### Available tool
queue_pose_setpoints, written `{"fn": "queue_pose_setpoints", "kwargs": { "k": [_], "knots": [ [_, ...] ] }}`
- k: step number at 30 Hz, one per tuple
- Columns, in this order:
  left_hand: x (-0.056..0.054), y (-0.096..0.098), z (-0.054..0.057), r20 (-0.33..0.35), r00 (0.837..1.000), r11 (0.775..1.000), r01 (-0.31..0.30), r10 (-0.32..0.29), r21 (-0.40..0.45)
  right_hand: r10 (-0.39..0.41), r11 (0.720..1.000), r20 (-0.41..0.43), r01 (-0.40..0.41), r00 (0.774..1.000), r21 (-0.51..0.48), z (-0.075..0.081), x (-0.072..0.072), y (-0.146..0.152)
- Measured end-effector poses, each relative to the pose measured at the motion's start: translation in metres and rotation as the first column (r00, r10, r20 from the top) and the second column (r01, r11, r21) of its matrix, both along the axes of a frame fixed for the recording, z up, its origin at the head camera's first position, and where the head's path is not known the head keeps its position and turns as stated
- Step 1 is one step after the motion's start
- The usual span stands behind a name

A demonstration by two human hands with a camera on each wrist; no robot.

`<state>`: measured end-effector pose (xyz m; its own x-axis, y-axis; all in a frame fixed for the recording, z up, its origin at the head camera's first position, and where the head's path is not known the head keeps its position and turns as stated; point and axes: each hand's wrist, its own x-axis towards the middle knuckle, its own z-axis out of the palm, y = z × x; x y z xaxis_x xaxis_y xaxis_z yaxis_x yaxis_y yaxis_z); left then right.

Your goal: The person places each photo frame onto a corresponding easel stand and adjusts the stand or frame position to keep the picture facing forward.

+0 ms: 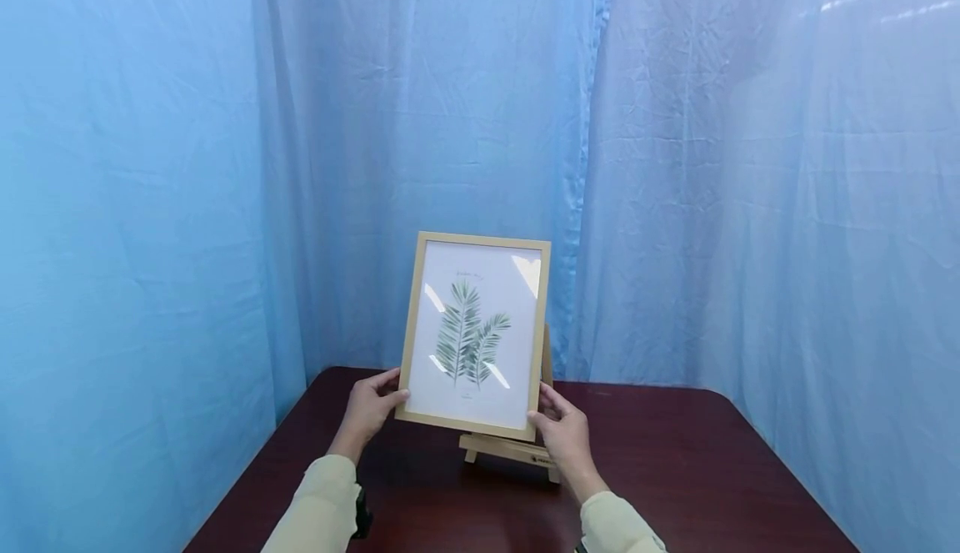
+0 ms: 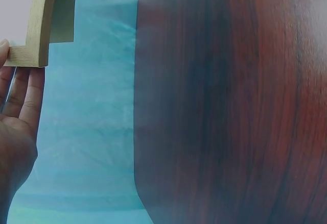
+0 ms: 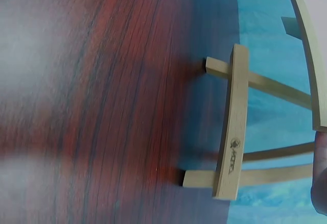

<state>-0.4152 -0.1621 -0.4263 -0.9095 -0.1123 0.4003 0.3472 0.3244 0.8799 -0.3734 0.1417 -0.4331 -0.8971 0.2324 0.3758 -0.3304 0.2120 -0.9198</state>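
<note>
A picture frame (image 1: 480,328) with a pale wood border and a print of green fern leaves is held up, tilted slightly, in the head view. My left hand (image 1: 371,409) grips its lower left edge, thumb on the front and fingers behind. At the lower right edge my right hand (image 1: 564,436) pinches it the same way. Behind and below the frame stands a small wooden easel (image 1: 504,448), its upper part mostly hidden. The right wrist view shows the easel's ledge (image 3: 233,127) with a dark printed logo, apart from the frame's bottom edge (image 3: 318,101).
The easel's legs rest on a dark red-brown wooden table (image 1: 660,470) with rounded far corners. Light blue curtains (image 1: 450,103) hang behind the table and along both sides. In the left wrist view a flat piece (image 2: 63,17) sticks out from the frame's back.
</note>
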Motion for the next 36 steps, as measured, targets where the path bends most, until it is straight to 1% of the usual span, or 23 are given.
{"fn": "queue_pose_setpoints", "kwargs": {
  "k": [3,8,12,16,20,26,34,36],
  "knots": [
    [-0.001,0.006,0.000,-0.017,1.000,1.000,0.019,-0.019,0.000,-0.004,1.000,0.017,0.004,1.000,-0.012,0.000,0.001,0.006],
    [-0.004,0.015,0.000,-0.030,0.999,0.999,0.037,-0.037,-0.007,0.013,0.998,0.040,-0.010,0.999,-0.058,0.000,0.002,0.015],
    [-0.005,0.022,-0.001,-0.009,0.999,0.999,0.044,-0.044,0.002,0.008,0.997,0.044,-0.005,0.999,-0.077,-0.001,0.002,0.021],
    [-0.005,0.030,-0.001,0.014,0.999,0.999,0.050,-0.051,0.017,-0.011,0.997,0.035,0.013,0.999,-0.071,-0.003,0.002,0.027],
    [-0.005,0.036,0.000,0.004,0.998,0.998,0.062,-0.062,0.018,-0.022,0.997,0.022,0.023,1.000,-0.075,-0.004,0.003,0.033],
    [-0.008,0.044,0.000,-0.013,0.997,0.997,0.078,-0.078,0.010,-0.033,0.997,0.034,0.035,0.999,-0.065,-0.004,0.004,0.041],
    [-0.011,0.055,-0.002,0.006,0.995,0.995,0.097,-0.097,0.026,-0.065,0.997,0.034,0.066,0.997,-0.040,-0.008,0.005,0.052],
    [-0.012,0.058,-0.004,-0.002,0.995,0.995,0.101,-0.101,0.017,-0.070,0.997,0.039,0.071,0.997,-0.036,-0.008,0.005,0.054]
  ]
}}
